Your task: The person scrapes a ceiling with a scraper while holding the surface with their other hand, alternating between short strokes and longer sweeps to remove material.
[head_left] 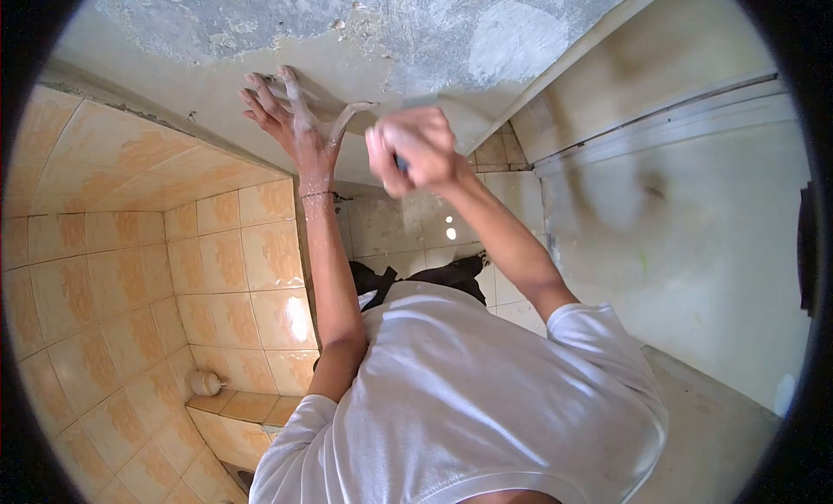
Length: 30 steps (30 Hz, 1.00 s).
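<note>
My left hand (299, 131) is spread against the wall (200, 83), its fingers apart and coated with pale dust. To its right, my right hand (412, 148) is closed in a fist around what looks like a scraper (401, 163). Only the dark handle end and a faint, smeared blade edge toward the wall show; the rest is hidden by the fingers and motion blur. Above both hands the wall surface is rough, grey and patchy, with a flaking border. A lighter rounded patch (519, 42) lies up and to the right.
Orange-patterned tiles (234, 244) cover a recess on the left, where a small round pale object (206, 382) sits on a tiled ledge. A pale panel (677, 235) stands at the right. Light floor tiles (512, 209) show below my hands.
</note>
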Each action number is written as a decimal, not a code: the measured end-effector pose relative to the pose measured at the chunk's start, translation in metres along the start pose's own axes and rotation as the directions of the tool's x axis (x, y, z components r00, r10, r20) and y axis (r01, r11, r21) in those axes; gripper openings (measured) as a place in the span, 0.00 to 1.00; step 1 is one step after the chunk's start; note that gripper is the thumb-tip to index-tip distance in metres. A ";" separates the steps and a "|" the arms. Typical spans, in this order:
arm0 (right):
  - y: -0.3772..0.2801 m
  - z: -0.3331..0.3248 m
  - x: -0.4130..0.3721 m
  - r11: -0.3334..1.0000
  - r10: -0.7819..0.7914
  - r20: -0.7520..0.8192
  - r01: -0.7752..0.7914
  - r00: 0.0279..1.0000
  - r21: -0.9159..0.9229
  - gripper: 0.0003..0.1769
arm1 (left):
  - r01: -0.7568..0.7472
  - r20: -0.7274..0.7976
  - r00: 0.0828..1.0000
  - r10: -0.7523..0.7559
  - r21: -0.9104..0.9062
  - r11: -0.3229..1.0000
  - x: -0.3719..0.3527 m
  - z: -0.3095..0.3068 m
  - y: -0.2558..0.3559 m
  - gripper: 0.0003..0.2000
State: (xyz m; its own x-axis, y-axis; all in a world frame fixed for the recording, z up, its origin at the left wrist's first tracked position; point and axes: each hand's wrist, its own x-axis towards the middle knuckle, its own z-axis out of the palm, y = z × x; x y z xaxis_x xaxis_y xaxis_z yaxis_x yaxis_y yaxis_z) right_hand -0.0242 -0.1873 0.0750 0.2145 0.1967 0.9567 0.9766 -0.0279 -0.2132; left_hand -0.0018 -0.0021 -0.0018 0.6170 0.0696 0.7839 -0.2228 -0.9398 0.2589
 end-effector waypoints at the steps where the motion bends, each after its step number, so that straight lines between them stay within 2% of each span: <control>1: 0.009 0.005 -0.011 0.997 0.075 -0.061 -0.076 0.995 -0.024 0.19 | 0.000 0.006 1.000 0.000 -0.012 1.000 0.003 -0.003 0.003 0.65; 4: 0.006 -0.009 -0.028 0.988 0.120 -0.038 -0.123 0.992 -0.092 0.19 | 0.009 0.011 1.000 -0.009 -0.010 1.000 0.006 -0.003 0.002 0.65; 6: -0.004 -0.019 -0.033 0.992 0.120 -0.192 -0.125 0.974 -0.012 0.16 | 0.028 0.037 0.999 -0.028 0.002 1.000 0.000 -0.004 0.002 0.66; 8: -0.008 -0.033 -0.036 0.970 0.244 -0.336 -0.234 0.910 0.070 0.11 | 0.025 0.031 0.999 -0.026 0.021 0.999 0.002 -0.002 0.001 0.66; 10: -0.019 -0.050 -0.012 0.957 0.261 -0.437 -0.172 0.861 0.232 0.07 | 0.026 0.028 0.999 -0.026 0.012 1.000 0.003 -0.002 0.001 0.66; 11: -0.026 -0.058 0.000 0.970 0.220 -0.442 -0.146 0.870 0.195 0.09 | 0.026 0.026 0.999 -0.026 0.001 1.000 0.002 -0.003 0.002 0.65; 14: -0.033 -0.078 0.007 0.957 0.222 -0.407 -0.117 0.886 0.267 0.10 | 0.028 0.028 0.999 -0.028 -0.010 1.000 0.002 -0.005 0.002 0.65; 16: -0.017 -0.076 0.008 0.993 -0.015 -0.396 0.059 0.918 0.098 0.14 | 0.023 0.011 1.000 -0.023 -0.008 1.000 0.002 -0.001 0.002 0.65; 17: -0.007 -0.072 0.004 0.993 -0.017 -0.396 0.061 0.918 0.100 0.14 | 0.017 -0.004 1.000 -0.017 -0.005 1.000 0.002 0.000 0.001 0.65; 19: 0.015 -0.062 -0.013 0.985 0.089 -0.371 -0.136 0.925 -0.102 0.18 | 0.036 -0.003 0.999 -0.036 -0.033 0.999 0.002 -0.004 0.005 0.63; 20: 0.022 -0.056 -0.018 0.968 0.242 -0.392 -0.247 0.887 0.041 0.20 | 0.055 0.001 0.998 -0.055 -0.063 0.996 0.003 -0.005 0.007 0.61; 21: 0.020 -0.054 -0.021 0.969 0.242 -0.390 -0.243 0.889 0.046 0.20 | 0.058 -0.003 0.998 -0.058 -0.059 0.997 0.002 -0.004 0.008 0.61; 23: 0.015 -0.050 -0.022 0.995 0.009 -0.480 0.039 0.877 0.090 0.18 | 0.033 -0.038 0.999 -0.035 -0.070 0.997 0.003 0.000 0.005 0.60; 24: 0.004 -0.051 -0.011 0.984 -0.017 -0.464 0.097 0.886 0.150 0.20 | 0.043 -0.041 0.998 -0.045 -0.062 0.997 0.003 0.000 0.003 0.60; 25: 0.004 -0.054 -0.003 0.983 -0.010 -0.460 0.093 0.888 0.158 0.20 | 0.043 -0.017 0.999 -0.044 -0.025 0.999 0.003 -0.001 0.002 0.63; 27: 0.006 -0.061 0.002 0.989 -0.147 -0.340 0.143 0.929 -0.037 0.21 | 0.040 0.017 0.999 -0.040 0.008 0.999 0.001 -0.005 0.003 0.65; 28: 0.016 -0.060 -0.005 0.976 -0.069 -0.339 -0.008 0.938 -0.219 0.22 | 0.043 0.010 0.999 -0.042 -0.040 0.998 0.002 -0.006 0.004 0.62; 29: 0.017 -0.061 -0.014 0.974 -0.068 -0.340 -0.011 0.938 -0.226 0.22 | 0.046 0.001 0.999 -0.046 -0.087 0.995 0.003 -0.007 0.006 0.60; 30: 0.016 -0.061 -0.017 0.982 0.013 -0.364 -0.081 0.931 -0.172 0.21 | 0.044 0.000 0.999 -0.044 -0.091 0.995 0.001 -0.005 0.007 0.60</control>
State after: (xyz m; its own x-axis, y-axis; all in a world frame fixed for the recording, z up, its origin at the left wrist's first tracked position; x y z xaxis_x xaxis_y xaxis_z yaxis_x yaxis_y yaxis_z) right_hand -0.0109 -0.2510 0.0670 0.2178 -0.1738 0.9604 0.9441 -0.2120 -0.2525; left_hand -0.0066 -0.0066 0.0038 0.6265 0.1108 0.7715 -0.2631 -0.9017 0.3432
